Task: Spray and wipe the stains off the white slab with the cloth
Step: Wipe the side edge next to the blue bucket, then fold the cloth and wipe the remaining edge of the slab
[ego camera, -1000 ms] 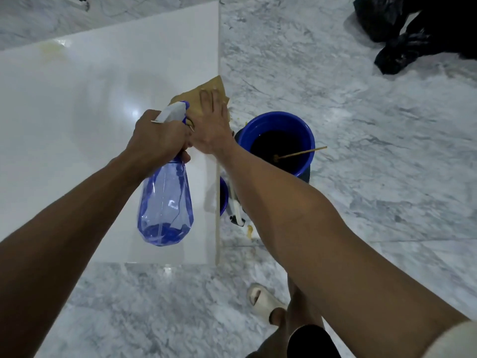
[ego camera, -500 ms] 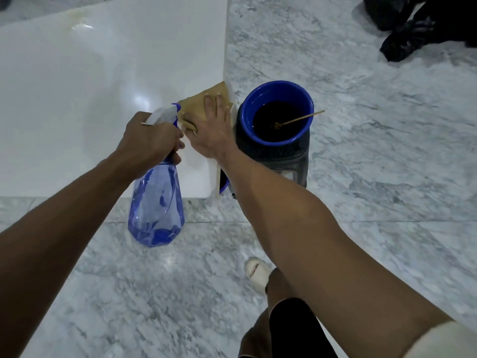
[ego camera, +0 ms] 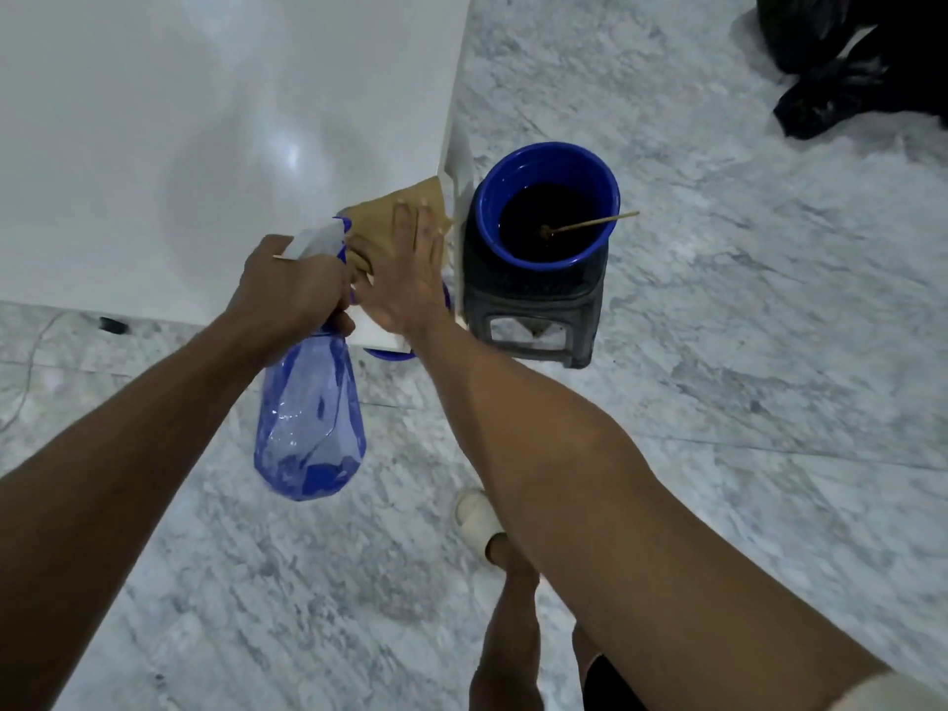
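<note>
While my left hand [ego camera: 287,284] is clenched round the blue spray bottle [ego camera: 310,418], nozzle held over the white slab [ego camera: 205,120] ready to wet it, my right hand [ego camera: 410,269] presses flat and open-fingered on the tan cloth [ego camera: 390,207] at the slab's near right corner for wiping. Right of that, a blue bucket [ego camera: 551,202] of dark liquid sits on a stool [ego camera: 533,310], probably kept close for rinsing.

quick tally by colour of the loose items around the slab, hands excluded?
Blue: 3 (spray bottle, bowl on the stool, partly hidden blue item under the slab corner)
Tan: 2 (cloth, stick in the bowl)
Dark grey: 1 (stool)
Black: 1 (bag)
Total: 7
</note>
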Demonstrator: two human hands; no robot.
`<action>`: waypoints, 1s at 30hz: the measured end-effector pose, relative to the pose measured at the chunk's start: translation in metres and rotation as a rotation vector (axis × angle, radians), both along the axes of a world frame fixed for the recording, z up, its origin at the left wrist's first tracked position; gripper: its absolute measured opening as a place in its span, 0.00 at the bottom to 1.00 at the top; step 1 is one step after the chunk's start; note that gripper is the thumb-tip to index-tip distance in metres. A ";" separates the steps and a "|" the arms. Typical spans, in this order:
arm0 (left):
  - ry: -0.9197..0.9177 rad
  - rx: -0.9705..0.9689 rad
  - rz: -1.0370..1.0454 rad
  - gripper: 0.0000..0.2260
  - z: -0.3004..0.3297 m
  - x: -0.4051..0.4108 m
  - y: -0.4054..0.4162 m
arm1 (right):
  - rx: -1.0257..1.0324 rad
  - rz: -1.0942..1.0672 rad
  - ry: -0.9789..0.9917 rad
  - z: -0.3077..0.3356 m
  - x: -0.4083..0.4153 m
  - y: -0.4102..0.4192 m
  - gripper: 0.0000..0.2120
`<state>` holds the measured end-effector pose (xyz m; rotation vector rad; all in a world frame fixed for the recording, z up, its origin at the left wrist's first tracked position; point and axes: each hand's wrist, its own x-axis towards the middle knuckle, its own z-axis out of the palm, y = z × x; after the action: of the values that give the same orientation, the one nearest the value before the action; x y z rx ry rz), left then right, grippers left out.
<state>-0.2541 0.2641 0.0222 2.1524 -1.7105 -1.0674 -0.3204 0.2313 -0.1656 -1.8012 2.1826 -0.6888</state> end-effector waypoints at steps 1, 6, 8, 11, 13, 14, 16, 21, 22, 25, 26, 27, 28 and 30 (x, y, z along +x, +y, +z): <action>-0.010 -0.012 0.002 0.09 0.000 0.000 0.005 | 0.015 0.014 -0.014 0.000 -0.001 -0.003 0.23; 0.012 -0.022 0.034 0.10 -0.003 0.003 0.023 | 0.053 0.069 0.005 -0.004 0.003 0.010 0.19; 0.013 -0.031 0.034 0.13 -0.003 0.007 0.030 | 0.049 0.088 0.000 -0.006 0.009 0.025 0.19; 0.012 -0.023 0.047 0.13 -0.002 0.015 0.039 | 0.029 0.064 0.010 -0.005 0.020 0.047 0.19; -0.020 -0.018 0.044 0.10 -0.004 0.020 0.047 | 0.040 0.081 0.043 -0.002 0.025 0.060 0.20; -0.024 -0.015 0.040 0.08 -0.004 0.023 0.052 | 0.049 0.096 0.057 -0.001 0.029 0.067 0.20; -0.005 -0.013 0.035 0.07 -0.002 0.030 0.064 | 0.050 0.098 0.031 -0.001 0.034 0.080 0.20; 0.031 -0.018 0.013 0.13 0.002 0.054 0.095 | -0.026 0.055 -0.085 0.002 0.054 0.116 0.22; 0.029 -0.020 0.013 0.13 0.003 0.058 0.101 | -0.071 0.047 -0.177 0.002 0.059 0.126 0.24; 0.034 -0.023 0.021 0.09 0.007 0.068 0.120 | -0.002 0.098 -0.264 -0.001 0.075 0.152 0.30; 0.038 -0.021 0.030 0.08 0.011 0.072 0.126 | 0.106 0.132 -0.289 0.004 0.077 0.162 0.34; 0.045 -0.018 0.039 0.08 0.015 0.076 0.131 | 0.187 0.164 -0.393 0.011 0.078 0.170 0.35; 0.057 -0.012 0.047 0.09 0.021 0.080 0.135 | 0.211 0.189 -0.549 0.020 0.075 0.176 0.31; 0.100 -0.005 0.057 0.12 0.034 0.086 0.145 | 0.231 0.155 -0.914 0.048 0.062 0.191 0.25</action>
<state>-0.1683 0.4089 0.0559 2.0941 -1.5964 -1.1343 -0.2579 0.4223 -0.1177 -1.1654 1.4207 -0.9317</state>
